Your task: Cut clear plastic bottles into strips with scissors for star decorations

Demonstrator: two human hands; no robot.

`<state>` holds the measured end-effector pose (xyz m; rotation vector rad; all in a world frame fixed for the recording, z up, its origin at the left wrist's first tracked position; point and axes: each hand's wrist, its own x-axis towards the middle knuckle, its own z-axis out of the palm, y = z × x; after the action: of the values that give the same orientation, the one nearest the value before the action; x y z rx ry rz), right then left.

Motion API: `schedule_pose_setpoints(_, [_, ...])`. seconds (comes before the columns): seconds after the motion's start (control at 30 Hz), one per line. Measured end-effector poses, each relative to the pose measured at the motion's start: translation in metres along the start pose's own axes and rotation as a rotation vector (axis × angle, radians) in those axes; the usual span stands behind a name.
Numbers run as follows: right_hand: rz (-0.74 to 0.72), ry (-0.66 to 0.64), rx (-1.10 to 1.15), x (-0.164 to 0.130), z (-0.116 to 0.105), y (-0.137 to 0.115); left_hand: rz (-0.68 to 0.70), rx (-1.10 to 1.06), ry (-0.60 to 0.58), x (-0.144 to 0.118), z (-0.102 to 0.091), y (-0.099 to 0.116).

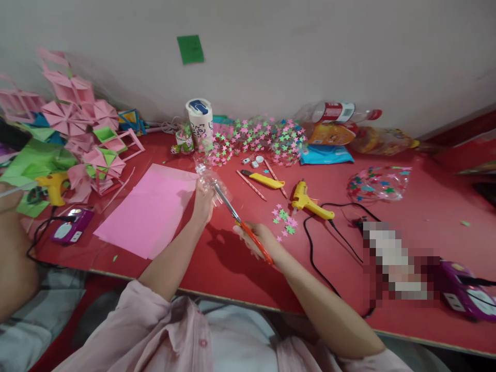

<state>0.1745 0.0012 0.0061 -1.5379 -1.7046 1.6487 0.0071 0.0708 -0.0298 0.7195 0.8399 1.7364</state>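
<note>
My left hand (203, 204) is closed around a clear plastic bottle top (205, 174), its neck pointing away from me and its cut edge spreading in strips. In my right hand (263, 240) is a pair of scissors (253, 237) with orange handles. The metal blades reach up to the plastic beside my left fingers; whether they are apart cannot be made out. Pink paper sheets (145, 209) lie to the left of my left hand. Just beyond my right hand are small pink and green paper stars (284, 219).
A yellow cutter (267, 180), striped sticks (251, 186) and a corded yellow glue gun (310, 201) lie ahead. Star-covered clear plastic (256, 137), a white tumbler (200, 124) and bottles (337, 112) line the wall. Pink paper shapes (65, 113) and another person's arm (15, 232) are left.
</note>
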Motion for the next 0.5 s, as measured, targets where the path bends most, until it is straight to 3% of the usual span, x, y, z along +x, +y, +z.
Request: schedule_pose_setpoints(0.5, [0.011,0.013,0.066,-0.0014,0.0008,-0.0003,-0.046,0.118,-0.044,-0.0035,0.0006,-0.0027])
